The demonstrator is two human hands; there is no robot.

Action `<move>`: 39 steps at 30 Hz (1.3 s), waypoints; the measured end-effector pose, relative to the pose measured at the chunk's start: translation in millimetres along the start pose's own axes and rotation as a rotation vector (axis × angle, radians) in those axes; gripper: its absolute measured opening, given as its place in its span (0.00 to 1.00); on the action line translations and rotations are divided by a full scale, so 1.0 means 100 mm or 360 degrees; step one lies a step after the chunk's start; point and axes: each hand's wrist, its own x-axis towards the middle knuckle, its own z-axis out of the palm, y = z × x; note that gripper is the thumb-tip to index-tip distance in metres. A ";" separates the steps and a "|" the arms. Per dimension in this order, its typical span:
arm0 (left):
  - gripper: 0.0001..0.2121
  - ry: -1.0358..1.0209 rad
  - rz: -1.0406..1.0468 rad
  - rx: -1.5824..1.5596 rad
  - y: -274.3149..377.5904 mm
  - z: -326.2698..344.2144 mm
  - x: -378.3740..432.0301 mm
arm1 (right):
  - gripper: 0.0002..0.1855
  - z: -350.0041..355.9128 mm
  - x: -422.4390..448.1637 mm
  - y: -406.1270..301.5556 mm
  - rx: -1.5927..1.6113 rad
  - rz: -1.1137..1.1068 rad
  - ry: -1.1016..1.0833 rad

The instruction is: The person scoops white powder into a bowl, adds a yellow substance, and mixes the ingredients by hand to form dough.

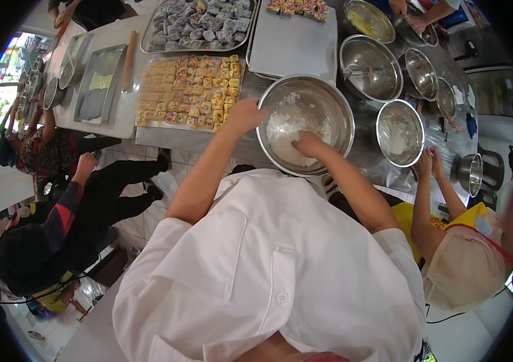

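Note:
A large stainless steel mixing bowl (341, 108) stands right before me at the table's near edge. White flour-like powder (283, 129) covers its bottom, with some stuck to the far wall. My left hand (246, 116) grips the bowl's left rim. Inside the bowl, my right hand (311, 145) reaches down to the powder; its fingertips are partly hidden, so I cannot tell whether they pinch anything.
Left of the bowl are rows of small yellow pastries (193, 90), some with sprinkles. Behind them sits a tray of dark coated cubes (199, 27). More steel bowls (400, 135) stand to the right, where a co-worker's hands (428, 160) touch one. Other people stand at left.

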 end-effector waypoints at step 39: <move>0.14 0.0082 0.0045 0.0291 -0.12 0.05 0.01 | 0.19 -0.12 0.69 -0.03 -0.0309 0.0180 0.0849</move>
